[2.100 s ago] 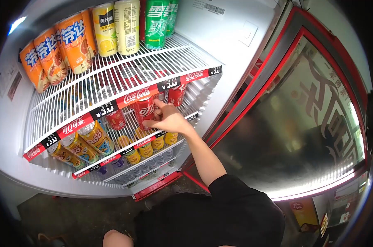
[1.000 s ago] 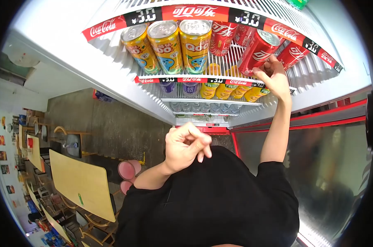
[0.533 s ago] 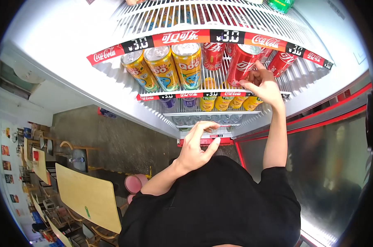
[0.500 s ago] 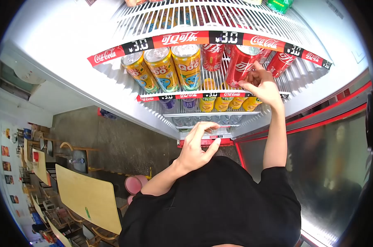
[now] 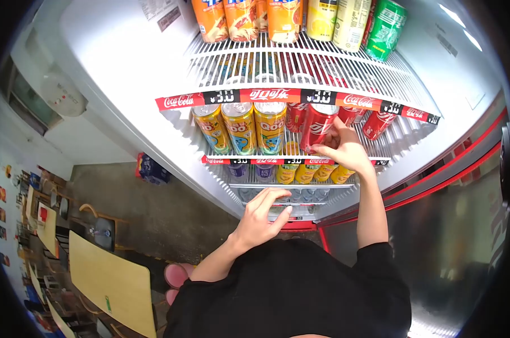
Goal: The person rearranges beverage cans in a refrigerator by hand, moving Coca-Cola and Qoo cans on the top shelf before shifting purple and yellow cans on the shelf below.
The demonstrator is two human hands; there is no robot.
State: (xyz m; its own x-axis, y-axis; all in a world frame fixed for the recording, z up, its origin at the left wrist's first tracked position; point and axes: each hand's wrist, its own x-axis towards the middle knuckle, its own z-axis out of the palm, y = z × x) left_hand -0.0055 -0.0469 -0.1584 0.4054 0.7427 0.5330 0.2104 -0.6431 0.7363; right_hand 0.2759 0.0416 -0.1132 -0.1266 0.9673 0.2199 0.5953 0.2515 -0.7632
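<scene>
My right hand (image 5: 343, 147) is closed round the right side of a red Coca-Cola can (image 5: 318, 128) at the front of the fridge's can shelf. The can stands nearly upright, its top just under the price strip (image 5: 277, 97). To its left stand yellow Qoo cans (image 5: 270, 128), and behind it other red cans, one (image 5: 296, 117) partly hidden. Another red can (image 5: 377, 125) is to the right of my hand. My left hand (image 5: 263, 218) holds nothing, fingers curved and apart, in front of the lower shelves.
Orange cans (image 5: 284, 21) and a green can (image 5: 386, 31) stand on the wire shelf above. Lower down are yellow-labelled drinks (image 5: 306, 173). The open fridge door (image 5: 424, 236) is at the right, a wooden table (image 5: 111, 279) at the lower left.
The view has tilted upward, showing more of the upper shelf. My right hand and the red can have shifted slightly left relative to the shelf. My left hand stays open.
</scene>
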